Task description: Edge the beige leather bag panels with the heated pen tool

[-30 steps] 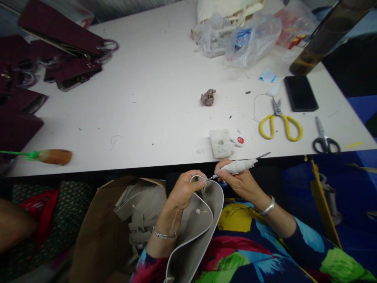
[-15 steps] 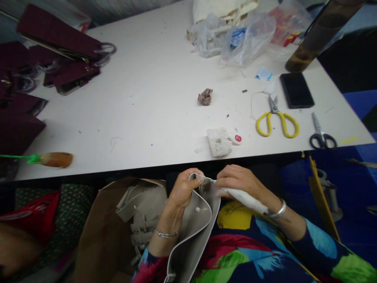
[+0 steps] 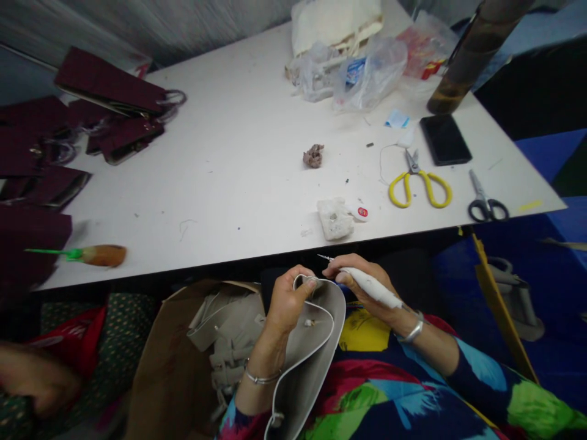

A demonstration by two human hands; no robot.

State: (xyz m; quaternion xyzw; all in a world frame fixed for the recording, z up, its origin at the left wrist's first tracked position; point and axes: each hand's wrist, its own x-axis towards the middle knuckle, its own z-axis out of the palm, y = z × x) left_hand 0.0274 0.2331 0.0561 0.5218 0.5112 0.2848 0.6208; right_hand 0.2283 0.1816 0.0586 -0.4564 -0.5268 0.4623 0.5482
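Note:
My left hand (image 3: 288,299) is closed on the upper edge of a light grey bag piece (image 3: 305,373), thumb on top. The piece hangs over my lap, with its panels curving apart and a small fitting on the inner side. Just right of the bag's edge, my right hand (image 3: 367,284) grips an awl (image 3: 373,288) with a white wrapped handle. Its thin metal tip points up and left, apart from the bag. A white block (image 3: 335,219) lies on the table close to the front edge, above my hands.
Yellow-handled scissors (image 3: 419,183), black-handled scissors (image 3: 487,205) and a phone (image 3: 446,139) lie at the right. Dark red bags (image 3: 110,85) and another awl (image 3: 103,255) are at the left. A cardboard box (image 3: 160,366) holds grey pieces. A co-worker's hand (image 3: 41,379) shows lower left.
My right hand has drawn back from the bag's edge, and the awl's metal tip now shows clear of it. My left hand keeps its hold. The view has shifted slightly.

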